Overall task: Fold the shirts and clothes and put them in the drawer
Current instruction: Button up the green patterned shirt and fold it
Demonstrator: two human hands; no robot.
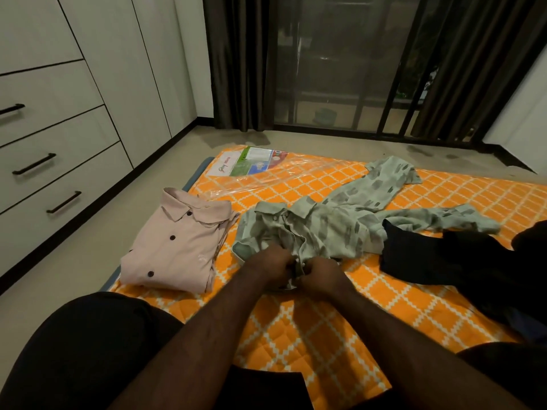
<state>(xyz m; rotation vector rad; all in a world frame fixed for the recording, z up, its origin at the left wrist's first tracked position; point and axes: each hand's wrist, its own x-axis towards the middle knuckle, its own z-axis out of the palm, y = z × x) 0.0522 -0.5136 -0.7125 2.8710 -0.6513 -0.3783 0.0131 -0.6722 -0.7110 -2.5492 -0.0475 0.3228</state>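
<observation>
An orange lattice-patterned mattress [340,335] lies on the floor, with a white drawer unit [44,161] standing to its left, all drawers closed. A pale green patterned shirt [340,220] sprawls unfolded across the middle of the mattress. Dark clothes [429,255] are heaped to its right, and a folded pink shirt [174,244] lies to its left. The left hand [273,263] and right hand [319,275] each have a tight grip, pinching the green shirt's front placket near the buttons.

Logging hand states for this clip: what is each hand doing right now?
Left hand: pinching the front placket of the green patterned shirt.
Right hand: pinching the same shirt's front, beside the left.
</observation>
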